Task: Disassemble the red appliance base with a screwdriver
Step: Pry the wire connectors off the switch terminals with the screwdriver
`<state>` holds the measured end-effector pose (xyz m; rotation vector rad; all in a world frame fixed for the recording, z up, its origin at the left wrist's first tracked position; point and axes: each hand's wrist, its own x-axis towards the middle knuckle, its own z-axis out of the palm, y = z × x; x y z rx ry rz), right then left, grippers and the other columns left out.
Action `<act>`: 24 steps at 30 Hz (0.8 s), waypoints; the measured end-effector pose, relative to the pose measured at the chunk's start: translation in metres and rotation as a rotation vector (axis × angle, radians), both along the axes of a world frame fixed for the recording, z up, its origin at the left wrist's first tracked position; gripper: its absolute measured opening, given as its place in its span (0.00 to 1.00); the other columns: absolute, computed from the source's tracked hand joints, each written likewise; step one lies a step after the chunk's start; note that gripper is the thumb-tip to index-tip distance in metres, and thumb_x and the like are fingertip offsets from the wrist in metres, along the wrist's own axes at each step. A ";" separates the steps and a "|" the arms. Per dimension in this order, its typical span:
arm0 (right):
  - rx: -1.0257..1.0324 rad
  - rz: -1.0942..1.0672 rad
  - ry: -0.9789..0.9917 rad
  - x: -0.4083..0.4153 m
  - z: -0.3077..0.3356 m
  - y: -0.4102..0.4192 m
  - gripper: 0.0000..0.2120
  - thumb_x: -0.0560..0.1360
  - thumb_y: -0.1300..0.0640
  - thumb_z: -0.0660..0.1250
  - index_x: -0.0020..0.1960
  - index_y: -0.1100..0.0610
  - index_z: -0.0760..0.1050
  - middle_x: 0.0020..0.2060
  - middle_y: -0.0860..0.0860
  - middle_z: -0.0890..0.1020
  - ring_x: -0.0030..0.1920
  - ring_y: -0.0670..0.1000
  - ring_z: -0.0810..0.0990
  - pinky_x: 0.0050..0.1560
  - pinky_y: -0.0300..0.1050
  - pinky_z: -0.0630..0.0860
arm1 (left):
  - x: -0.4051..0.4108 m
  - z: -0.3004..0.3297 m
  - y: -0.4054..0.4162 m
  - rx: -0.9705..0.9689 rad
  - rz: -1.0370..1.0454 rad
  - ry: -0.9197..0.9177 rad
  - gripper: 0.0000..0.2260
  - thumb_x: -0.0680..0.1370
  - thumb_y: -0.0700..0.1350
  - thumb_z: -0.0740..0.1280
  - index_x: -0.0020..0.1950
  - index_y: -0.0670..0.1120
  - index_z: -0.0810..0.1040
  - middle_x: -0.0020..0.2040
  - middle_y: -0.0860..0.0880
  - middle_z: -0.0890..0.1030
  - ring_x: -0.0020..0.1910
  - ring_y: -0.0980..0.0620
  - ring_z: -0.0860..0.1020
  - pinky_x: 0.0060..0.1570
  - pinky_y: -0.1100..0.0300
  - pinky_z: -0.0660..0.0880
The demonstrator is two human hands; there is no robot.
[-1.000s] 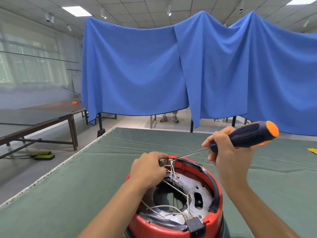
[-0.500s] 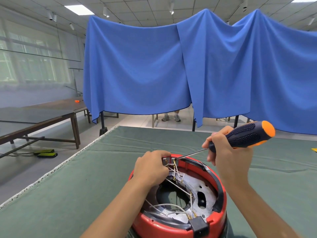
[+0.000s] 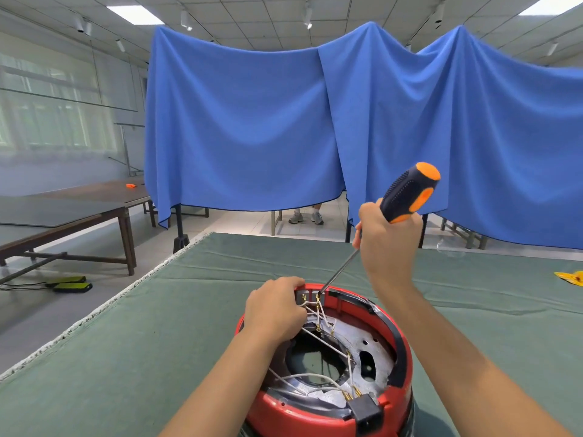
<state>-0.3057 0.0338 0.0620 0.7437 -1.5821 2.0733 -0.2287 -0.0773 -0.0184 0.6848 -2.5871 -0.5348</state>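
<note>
The red appliance base (image 3: 403, 367) stands upside down on the green table (image 3: 157, 342) near its front edge, with a metal plate, white wires and a black socket showing inside. My left hand (image 3: 274, 310) grips the far left rim, fingers curled over a small terminal block. My right hand (image 3: 386, 244) holds a black-and-orange screwdriver (image 3: 407, 193) raised steeply, and its shaft slants down-left with the tip on the terminal block at the far rim.
A yellow object (image 3: 571, 276) lies at the table's right edge. Blue cloth (image 3: 315, 127) hangs across the room behind the table, with a person's feet (image 3: 306, 217) visible under it. A dark wooden table (image 3: 72, 209) stands to the left; two green-black devices (image 3: 69, 282) lie on the floor.
My right hand has risen and tilted the screwdriver from nearly level to steeply upright, its tip staying at the terminal block. My left hand keeps its grip on the rim.
</note>
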 end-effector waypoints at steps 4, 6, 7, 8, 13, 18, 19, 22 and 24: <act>0.072 -0.129 -0.038 -0.007 0.012 -0.010 0.16 0.61 0.51 0.60 0.31 0.66 0.64 0.25 0.64 0.70 0.31 0.69 0.73 0.33 0.60 0.75 | 0.001 0.002 -0.001 -0.013 -0.011 0.017 0.24 0.69 0.41 0.62 0.63 0.55 0.75 0.60 0.53 0.79 0.60 0.47 0.75 0.54 0.56 0.71; 0.125 -0.170 -0.027 -0.010 0.013 -0.009 0.18 0.61 0.51 0.60 0.32 0.68 0.67 0.25 0.65 0.74 0.28 0.64 0.75 0.33 0.57 0.77 | 0.000 0.001 -0.003 -0.009 -0.022 0.014 0.23 0.68 0.40 0.62 0.62 0.55 0.75 0.59 0.53 0.79 0.59 0.47 0.75 0.53 0.56 0.71; 0.145 -0.172 -0.018 -0.012 0.011 -0.007 0.18 0.61 0.51 0.60 0.32 0.68 0.69 0.24 0.63 0.76 0.25 0.59 0.75 0.32 0.54 0.77 | 0.000 0.000 -0.004 -0.005 -0.029 0.012 0.23 0.69 0.40 0.61 0.62 0.55 0.75 0.59 0.53 0.79 0.59 0.47 0.75 0.53 0.56 0.71; 0.162 -0.166 -0.011 -0.014 0.009 -0.005 0.17 0.61 0.51 0.60 0.32 0.68 0.70 0.22 0.59 0.76 0.24 0.55 0.76 0.31 0.51 0.77 | -0.001 -0.001 -0.006 -0.002 -0.036 0.009 0.23 0.69 0.40 0.61 0.62 0.55 0.75 0.59 0.53 0.79 0.59 0.47 0.75 0.53 0.56 0.71; 0.288 -0.007 -0.036 -0.020 0.014 0.000 0.13 0.66 0.56 0.62 0.35 0.68 0.73 0.21 0.53 0.79 0.27 0.55 0.82 0.28 0.46 0.77 | -0.006 -0.002 -0.013 -0.023 -0.057 -0.017 0.23 0.70 0.40 0.61 0.64 0.56 0.72 0.61 0.53 0.78 0.61 0.48 0.73 0.54 0.56 0.69; 0.166 0.071 0.007 -0.012 0.009 -0.003 0.14 0.66 0.59 0.60 0.35 0.72 0.67 0.20 0.59 0.75 0.21 0.54 0.79 0.19 0.41 0.71 | -0.005 -0.001 -0.010 -0.041 -0.081 -0.073 0.22 0.73 0.40 0.60 0.67 0.55 0.68 0.64 0.52 0.74 0.63 0.48 0.70 0.59 0.53 0.68; 0.119 0.058 0.028 -0.009 0.006 -0.004 0.14 0.65 0.59 0.60 0.33 0.71 0.65 0.19 0.62 0.72 0.18 0.55 0.76 0.20 0.40 0.68 | -0.006 -0.002 -0.010 -0.068 -0.083 -0.092 0.23 0.75 0.42 0.59 0.69 0.54 0.65 0.67 0.52 0.72 0.65 0.48 0.68 0.61 0.52 0.67; -0.028 0.035 0.054 -0.002 -0.001 -0.008 0.12 0.63 0.61 0.61 0.28 0.63 0.59 0.19 0.64 0.63 0.15 0.57 0.66 0.19 0.42 0.64 | -0.005 -0.006 -0.008 -0.172 -0.066 -0.192 0.26 0.78 0.50 0.58 0.75 0.55 0.54 0.71 0.50 0.65 0.69 0.47 0.63 0.65 0.50 0.62; -0.103 0.043 0.052 0.000 -0.003 -0.009 0.12 0.63 0.61 0.61 0.28 0.62 0.57 0.22 0.67 0.60 0.18 0.62 0.61 0.18 0.44 0.61 | -0.005 -0.009 -0.008 -0.228 -0.052 -0.247 0.27 0.79 0.53 0.58 0.75 0.55 0.52 0.72 0.49 0.63 0.70 0.46 0.61 0.65 0.50 0.61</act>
